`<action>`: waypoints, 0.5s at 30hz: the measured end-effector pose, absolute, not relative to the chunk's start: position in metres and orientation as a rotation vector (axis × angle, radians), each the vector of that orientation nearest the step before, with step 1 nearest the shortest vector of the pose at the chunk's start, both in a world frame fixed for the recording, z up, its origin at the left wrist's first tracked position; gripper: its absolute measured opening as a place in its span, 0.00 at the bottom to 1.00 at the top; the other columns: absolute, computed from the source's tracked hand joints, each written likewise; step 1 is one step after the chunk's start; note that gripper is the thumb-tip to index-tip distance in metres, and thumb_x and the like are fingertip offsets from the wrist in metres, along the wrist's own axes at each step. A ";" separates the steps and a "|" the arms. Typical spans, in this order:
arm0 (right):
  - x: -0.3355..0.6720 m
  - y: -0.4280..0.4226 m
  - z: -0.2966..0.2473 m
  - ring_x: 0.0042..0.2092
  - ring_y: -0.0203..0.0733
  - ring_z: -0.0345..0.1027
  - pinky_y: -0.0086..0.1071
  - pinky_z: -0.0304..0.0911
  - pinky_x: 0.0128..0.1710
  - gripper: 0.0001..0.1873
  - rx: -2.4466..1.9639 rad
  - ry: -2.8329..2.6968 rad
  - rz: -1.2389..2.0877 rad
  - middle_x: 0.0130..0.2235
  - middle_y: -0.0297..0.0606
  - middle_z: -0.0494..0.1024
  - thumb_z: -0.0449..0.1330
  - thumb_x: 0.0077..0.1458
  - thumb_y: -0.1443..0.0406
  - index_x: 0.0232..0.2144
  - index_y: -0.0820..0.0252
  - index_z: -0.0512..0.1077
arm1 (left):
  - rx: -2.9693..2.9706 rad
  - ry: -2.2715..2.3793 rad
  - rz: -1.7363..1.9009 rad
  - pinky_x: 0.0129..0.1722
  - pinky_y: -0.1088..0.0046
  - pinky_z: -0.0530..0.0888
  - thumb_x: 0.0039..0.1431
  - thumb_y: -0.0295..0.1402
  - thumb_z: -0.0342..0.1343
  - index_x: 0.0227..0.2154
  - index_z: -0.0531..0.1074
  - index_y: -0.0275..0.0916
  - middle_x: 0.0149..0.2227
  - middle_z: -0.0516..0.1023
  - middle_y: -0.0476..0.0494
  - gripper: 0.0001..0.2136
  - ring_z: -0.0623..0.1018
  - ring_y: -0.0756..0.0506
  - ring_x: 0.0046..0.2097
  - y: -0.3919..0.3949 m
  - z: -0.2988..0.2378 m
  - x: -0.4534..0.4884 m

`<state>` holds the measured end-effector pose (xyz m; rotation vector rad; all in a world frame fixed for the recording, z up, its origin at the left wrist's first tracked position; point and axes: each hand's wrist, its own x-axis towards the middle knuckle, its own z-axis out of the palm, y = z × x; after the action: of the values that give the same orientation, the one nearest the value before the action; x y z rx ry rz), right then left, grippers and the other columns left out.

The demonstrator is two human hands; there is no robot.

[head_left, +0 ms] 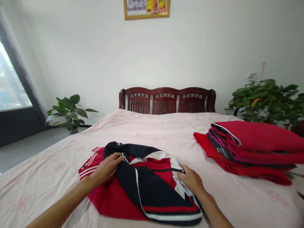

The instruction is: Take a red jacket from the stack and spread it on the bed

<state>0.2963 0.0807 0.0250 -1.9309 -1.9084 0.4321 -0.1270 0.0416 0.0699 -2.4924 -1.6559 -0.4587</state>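
Track jacket (147, 186) lies flat-ish on the bed, low center of frame, red w/ navy panels + white stripes, bunched and partly folded. Both hands on it, sleeves bare to the forearm.

L hand (105, 169) sits on the left part of the jacket, on the navy/red area. Its fingers (118, 156) are slightly spread and curved over a navy edge near the top of the jacket, tips right at the fold. Can't tell if they're pinching or just resting.

R hand (191, 180) is at the right side of the jacket, by the end of a black zip (166, 170). Fingers pressed together, pinching the white/navy edge just beside the zip end; part of the grip is hidden behind the hand. Zip runs left from there across the red panel, btw the hands.

Bed (47, 177) has a pale pink cover w/ faint floral print and fills the lower frame. Stack of folded red clothes (251, 145) on the bed at right, well apart from the R hand, dark + pink trim showing on the layered edges.

Dark wood headboard (166, 101) at the far end of the bed. Potted plant (68, 112) on the floor, upper left of the bed; bushier plant (266, 101) behind the stack at right. Window (11, 82) far left, framed picture (146, 8) on the wall at top.
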 end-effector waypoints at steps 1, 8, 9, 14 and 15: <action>0.296 0.080 0.025 0.43 0.51 0.74 0.34 0.61 0.39 0.19 -1.896 -1.927 0.444 0.41 0.43 0.81 0.53 0.52 0.59 0.44 0.56 0.74 | -2.525 -1.589 -0.424 0.58 0.62 0.66 0.56 0.20 0.46 0.61 0.62 0.49 0.62 0.63 0.42 0.30 0.67 0.41 0.60 0.044 0.067 -0.120; 0.304 0.081 0.018 0.34 0.43 0.71 0.30 0.59 0.33 0.12 -1.589 -1.867 0.684 0.30 0.34 0.79 0.54 0.49 0.61 0.31 0.57 0.75 | -2.542 -1.499 -0.114 0.55 0.57 0.66 0.49 0.22 0.51 0.43 0.74 0.40 0.48 0.73 0.39 0.18 0.71 0.38 0.52 0.069 0.068 -0.086; 0.305 0.081 0.018 0.33 0.43 0.71 0.30 0.59 0.33 0.12 -1.545 -1.815 0.746 0.29 0.34 0.79 0.54 0.48 0.61 0.30 0.58 0.75 | -2.511 -1.515 -0.099 0.53 0.58 0.67 0.51 0.23 0.51 0.39 0.74 0.39 0.43 0.74 0.40 0.14 0.72 0.40 0.47 0.070 0.071 -0.087; 0.294 0.078 0.029 0.27 0.41 0.68 0.31 0.62 0.29 0.08 -1.260 -1.255 1.121 0.23 0.31 0.75 0.61 0.42 0.59 0.23 0.59 0.72 | -2.016 -1.865 -0.363 0.49 0.62 0.68 0.59 0.28 0.47 0.41 0.71 0.39 0.41 0.73 0.40 0.11 0.74 0.41 0.43 0.068 0.093 -0.125; 0.289 0.076 0.033 0.27 0.40 0.68 0.31 0.63 0.28 0.09 -1.183 -1.114 1.188 0.23 0.31 0.75 0.62 0.42 0.59 0.23 0.58 0.72 | -1.873 -1.974 -0.405 0.48 0.62 0.68 0.61 0.30 0.46 0.44 0.71 0.38 0.44 0.72 0.38 0.12 0.74 0.40 0.43 0.066 0.098 -0.136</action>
<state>0.2892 0.0764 0.0329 -1.1830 -1.1145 1.1881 -0.1356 0.0658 0.0978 -1.8727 -1.9739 -0.4047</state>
